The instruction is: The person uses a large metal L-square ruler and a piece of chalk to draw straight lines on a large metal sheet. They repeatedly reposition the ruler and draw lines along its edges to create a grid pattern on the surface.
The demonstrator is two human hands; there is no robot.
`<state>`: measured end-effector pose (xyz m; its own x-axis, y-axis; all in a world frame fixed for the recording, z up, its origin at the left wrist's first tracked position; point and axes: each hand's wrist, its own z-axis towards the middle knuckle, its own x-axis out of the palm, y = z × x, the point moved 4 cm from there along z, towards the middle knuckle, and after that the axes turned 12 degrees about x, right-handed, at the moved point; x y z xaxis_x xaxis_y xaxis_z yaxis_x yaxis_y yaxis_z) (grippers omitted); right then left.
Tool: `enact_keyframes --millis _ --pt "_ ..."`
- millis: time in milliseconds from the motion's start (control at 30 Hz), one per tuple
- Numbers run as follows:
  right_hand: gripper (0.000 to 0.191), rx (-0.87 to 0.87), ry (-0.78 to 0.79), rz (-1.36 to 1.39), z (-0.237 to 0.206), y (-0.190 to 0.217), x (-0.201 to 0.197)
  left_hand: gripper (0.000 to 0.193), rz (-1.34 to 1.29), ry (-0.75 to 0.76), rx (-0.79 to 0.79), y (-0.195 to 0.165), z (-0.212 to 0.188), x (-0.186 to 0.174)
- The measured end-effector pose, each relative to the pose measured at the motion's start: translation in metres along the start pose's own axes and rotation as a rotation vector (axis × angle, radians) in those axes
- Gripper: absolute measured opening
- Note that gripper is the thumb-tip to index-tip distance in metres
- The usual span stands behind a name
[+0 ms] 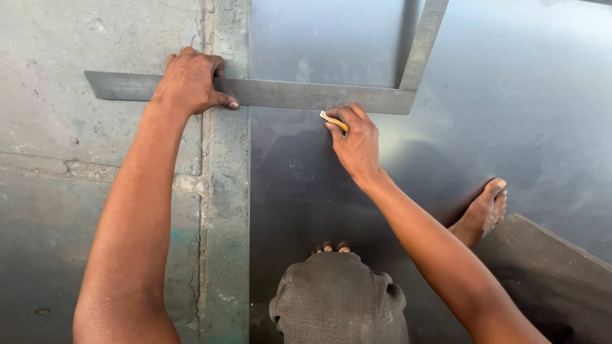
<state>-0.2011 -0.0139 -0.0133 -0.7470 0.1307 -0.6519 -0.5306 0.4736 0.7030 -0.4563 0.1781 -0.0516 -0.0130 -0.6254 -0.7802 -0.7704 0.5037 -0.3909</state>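
Two bare hands are working over a dark metal sheet (484,95) lying on a concrete floor (76,191). The left hand (190,81) is pressing down flat on the long arm of a steel square (287,94), fingers spread over the blade and curling on its far edge, gripping nothing else. The right hand (356,141) is pinching a small yellow marking stick (333,120) between thumb and fingers, its tip touching the sheet just under the square's lower edge. Bare feet (483,210) are resting on the sheet.
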Motion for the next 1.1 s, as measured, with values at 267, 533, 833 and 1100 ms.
enact_keyframes --millis 267,533,833,1100 --pt "0.008 -0.013 0.095 -0.011 0.012 0.0 0.006 0.065 0.014 0.011 -0.036 0.003 0.001 0.005" --pt "0.018 0.032 0.788 -0.315 -0.018 -0.026 0.023 0.067 0.076 0.054 0.019 0.004 0.003 0.0" --pt "0.014 0.038 -0.007 -0.009 0.008 -0.011 -0.016 0.063 0.03 0.07 -0.032 0.008 -0.002 0.002" --pt "0.009 -0.111 0.027 -0.11 0.013 -0.02 -0.01 0.064 0.023 0.073 -0.015 -0.002 -0.003 -0.011"
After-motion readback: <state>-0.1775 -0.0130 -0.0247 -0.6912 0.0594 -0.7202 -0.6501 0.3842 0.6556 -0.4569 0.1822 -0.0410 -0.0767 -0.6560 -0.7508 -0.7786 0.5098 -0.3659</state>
